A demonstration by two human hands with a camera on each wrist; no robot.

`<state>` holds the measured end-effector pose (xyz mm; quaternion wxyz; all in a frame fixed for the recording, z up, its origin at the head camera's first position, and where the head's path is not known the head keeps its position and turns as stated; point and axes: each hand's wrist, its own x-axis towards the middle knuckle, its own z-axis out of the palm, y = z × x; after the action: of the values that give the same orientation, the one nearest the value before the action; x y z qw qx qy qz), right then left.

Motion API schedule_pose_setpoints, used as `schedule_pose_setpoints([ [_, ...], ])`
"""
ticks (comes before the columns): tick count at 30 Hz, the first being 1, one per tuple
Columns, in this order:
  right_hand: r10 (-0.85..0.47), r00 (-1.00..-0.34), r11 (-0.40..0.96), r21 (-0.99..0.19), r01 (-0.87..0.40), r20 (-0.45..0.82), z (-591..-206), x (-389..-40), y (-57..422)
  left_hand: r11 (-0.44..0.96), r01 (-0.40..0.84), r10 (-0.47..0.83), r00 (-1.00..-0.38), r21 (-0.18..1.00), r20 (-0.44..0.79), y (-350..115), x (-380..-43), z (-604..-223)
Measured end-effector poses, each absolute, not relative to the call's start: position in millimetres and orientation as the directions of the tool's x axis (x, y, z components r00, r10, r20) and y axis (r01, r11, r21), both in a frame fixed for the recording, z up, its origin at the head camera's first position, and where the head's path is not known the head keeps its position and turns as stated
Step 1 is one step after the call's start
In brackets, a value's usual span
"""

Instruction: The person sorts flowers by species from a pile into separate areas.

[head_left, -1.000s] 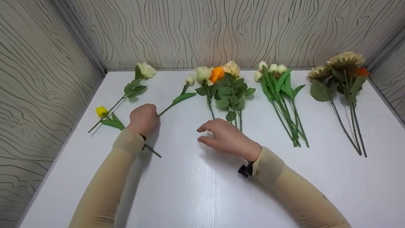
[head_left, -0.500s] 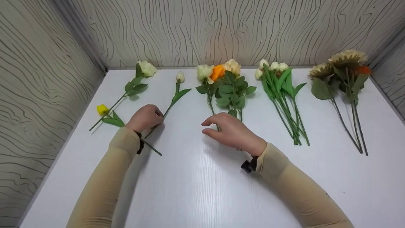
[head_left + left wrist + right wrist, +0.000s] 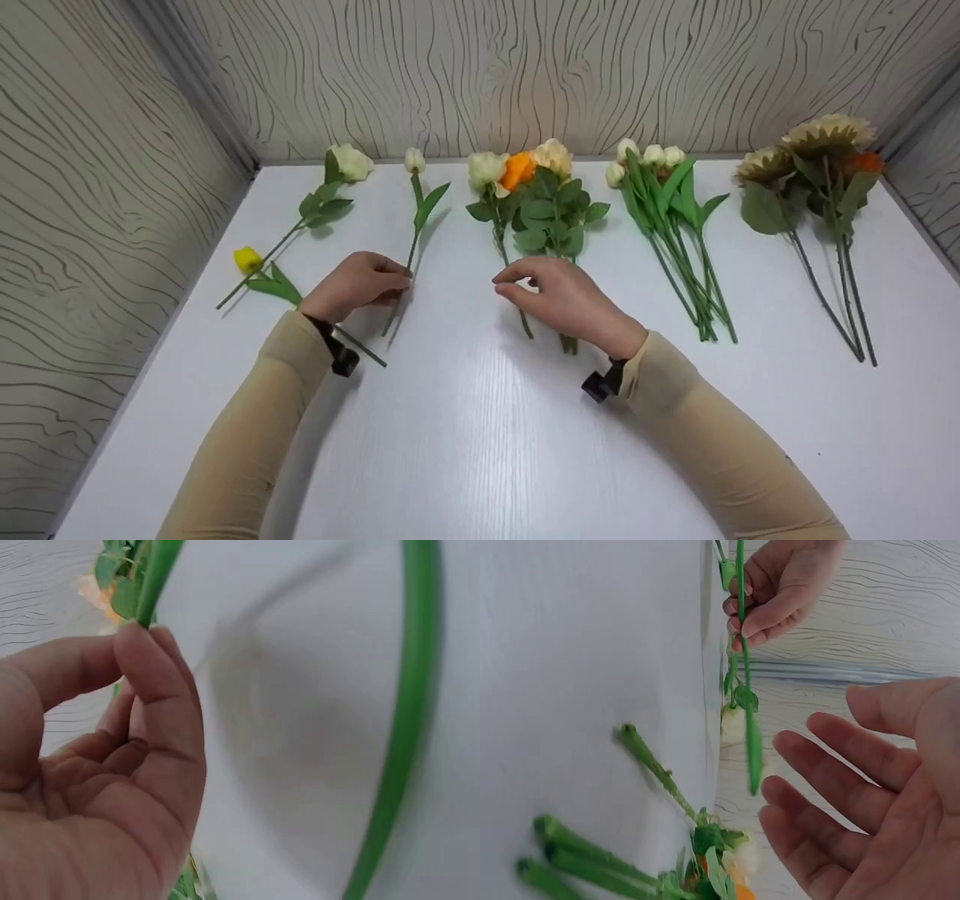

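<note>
My left hand (image 3: 352, 286) pinches the stem of a white tulip (image 3: 415, 160) between thumb and fingers. The tulip points to the back wall, its lower stem hanging below the fingers. In the left wrist view the pinched stem (image 3: 159, 576) rises from the fingertips. Over the stems of a bunch of roses (image 3: 517, 172) is my right hand (image 3: 570, 301), thumb and fingers bent towards each other. The right wrist view shows this hand (image 3: 900, 802) holding nothing, its fingers spread. Beneath my left wrist passes the stem of a yellow tulip (image 3: 247, 260).
A cream rose (image 3: 350, 163) lies back left, its stem crossing the yellow tulip. Right of the roses lie a bunch of white tulips (image 3: 664, 202) and a bunch of large cream and orange flowers (image 3: 829, 146). They lie on a white table (image 3: 465, 450) against a patterned wall (image 3: 480, 75).
My left hand has moved right with the white tulip, whose head has swung left so the stem stands straighter. My right hand has shifted slightly right and back, its thumb and fingertips closer together.
</note>
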<state>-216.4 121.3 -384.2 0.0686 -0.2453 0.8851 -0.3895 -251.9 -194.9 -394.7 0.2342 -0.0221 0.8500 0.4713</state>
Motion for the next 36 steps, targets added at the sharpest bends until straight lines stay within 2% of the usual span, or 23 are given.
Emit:
schedule_pose_setpoints([
  [7, -0.352, -0.934, 0.48, -0.845, -0.236, 0.06, -382, -217, 155, 0.361, -0.133, 0.279, -0.929, 0.923, -0.243, -147, -237, -378],
  [12, -0.266, -0.962, 0.387, -0.908, -0.163, 0.06, -382, -218, 186, 0.226, -0.012, 0.388, -0.916, 0.974, -0.102, -85, -226, -376],
  [16, -0.208, -0.977, 0.298, -0.948, -0.116, 0.054, -379, -220, 204, 0.182, 0.039, 0.447, -0.893, 0.982, -0.047, -39, -219, -379],
  [21, -0.173, -0.984, 0.234, -0.969, -0.081, 0.04, -375, -220, 219, 0.16, 0.058, 0.486, -0.873, 0.985, -0.028, -4, -212, -385],
  [28, -0.148, -0.989, 0.131, -0.991, -0.031, 0.012, -377, -218, 220, 0.162, 0.079, 0.484, -0.875, 0.984, -0.01, 9, -207, -393],
  [36, -0.136, -0.99, 0.068, -0.997, 0.02, -0.029, -380, -223, 221, 0.302, 0.163, 0.471, -0.882, 0.939, 0.002, 12, -201, -393],
])
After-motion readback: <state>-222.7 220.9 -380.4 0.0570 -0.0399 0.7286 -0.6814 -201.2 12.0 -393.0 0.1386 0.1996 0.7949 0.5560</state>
